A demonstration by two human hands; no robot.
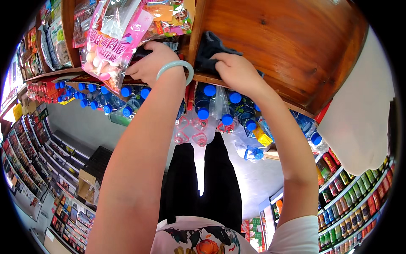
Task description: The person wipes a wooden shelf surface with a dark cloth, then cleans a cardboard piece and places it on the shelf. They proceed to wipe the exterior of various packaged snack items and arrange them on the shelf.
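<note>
My right hand (pixel 236 71) grips a dark grey cloth (pixel 211 52) against the front left corner of a wooden shelf compartment (pixel 279 38). My left hand (pixel 157 62), a pale green bangle (pixel 176 65) on its wrist, reaches into the neighbouring compartment. Its fingertips meet the edge of a pink and clear bag of marshmallows (pixel 104 57), which tilts out over the shelf's front lip. Something dark shows between thumb and fingers; whether it is held cannot be made out. Colourful snack packets (pixel 171 17) lie beyond that hand.
An upright wooden divider (pixel 197 31) separates the two compartments. Below the shelf stand several blue-capped bottles (pixel 203 104) and plastic-wrapped bottles with red rings (pixel 192 130). Drink shelves (pixel 355 203) line the right, goods racks (pixel 31 152) the left, near a cardboard box (pixel 87 185).
</note>
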